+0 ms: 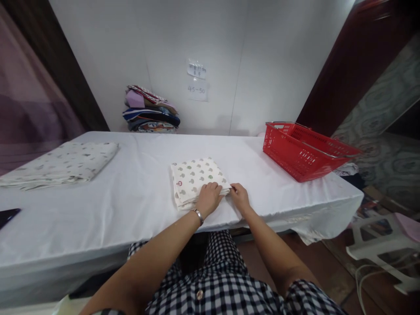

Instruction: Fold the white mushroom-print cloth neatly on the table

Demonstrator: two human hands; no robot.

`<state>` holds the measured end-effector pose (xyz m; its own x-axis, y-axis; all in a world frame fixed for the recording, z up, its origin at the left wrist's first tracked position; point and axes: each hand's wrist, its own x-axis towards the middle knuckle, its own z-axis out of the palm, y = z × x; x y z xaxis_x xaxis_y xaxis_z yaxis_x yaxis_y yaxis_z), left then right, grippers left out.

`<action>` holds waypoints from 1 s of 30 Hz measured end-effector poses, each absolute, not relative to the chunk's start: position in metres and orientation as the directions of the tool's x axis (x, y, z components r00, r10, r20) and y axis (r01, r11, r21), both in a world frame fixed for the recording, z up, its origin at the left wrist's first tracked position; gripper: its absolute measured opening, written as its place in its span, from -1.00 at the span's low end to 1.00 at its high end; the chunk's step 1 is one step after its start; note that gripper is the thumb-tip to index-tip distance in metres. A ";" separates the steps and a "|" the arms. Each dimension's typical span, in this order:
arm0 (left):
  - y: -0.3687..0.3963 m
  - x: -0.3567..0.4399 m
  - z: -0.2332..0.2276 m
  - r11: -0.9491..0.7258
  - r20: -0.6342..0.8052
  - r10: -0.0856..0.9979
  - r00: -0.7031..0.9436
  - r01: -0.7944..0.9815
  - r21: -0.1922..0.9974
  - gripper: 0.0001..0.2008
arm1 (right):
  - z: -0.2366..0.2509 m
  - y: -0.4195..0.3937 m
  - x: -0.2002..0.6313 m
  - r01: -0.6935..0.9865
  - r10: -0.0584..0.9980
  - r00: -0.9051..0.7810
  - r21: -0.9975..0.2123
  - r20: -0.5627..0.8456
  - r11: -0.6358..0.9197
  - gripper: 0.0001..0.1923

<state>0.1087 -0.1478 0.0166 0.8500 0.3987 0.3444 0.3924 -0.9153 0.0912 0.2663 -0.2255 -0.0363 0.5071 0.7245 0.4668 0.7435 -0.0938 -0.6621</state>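
Note:
A folded cream cloth with small printed motifs lies near the front edge of the white-covered table. My left hand, with a metal bracelet at the wrist, rests palm down on the cloth's near right corner. My right hand pinches the cloth's right near edge with its fingertips, right beside the left hand.
A red plastic basket sits at the table's right end. A larger folded patterned cloth lies at the left. A stack of folded colourful fabrics stands against the back wall. A dark flat object is at the far left edge. White plastic stool at right.

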 end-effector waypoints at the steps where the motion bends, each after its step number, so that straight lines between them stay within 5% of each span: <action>1: -0.148 0.116 0.016 -0.918 0.341 0.392 0.854 0.385 0.093 -0.80 | -0.036 -0.225 0.266 0.744 0.723 0.513 -0.659 0.462 -0.107 -0.75; 23: -0.138 0.148 0.008 -0.942 0.316 0.325 0.891 0.336 0.022 -0.89 | -0.041 -0.224 0.269 0.584 0.698 0.612 -0.808 0.372 -0.082 -0.78; 30: -0.143 0.150 0.008 -0.921 0.333 0.383 0.862 0.382 0.073 -0.90 | -0.043 -0.224 0.269 0.562 0.696 0.614 -0.825 0.372 -0.054 -0.78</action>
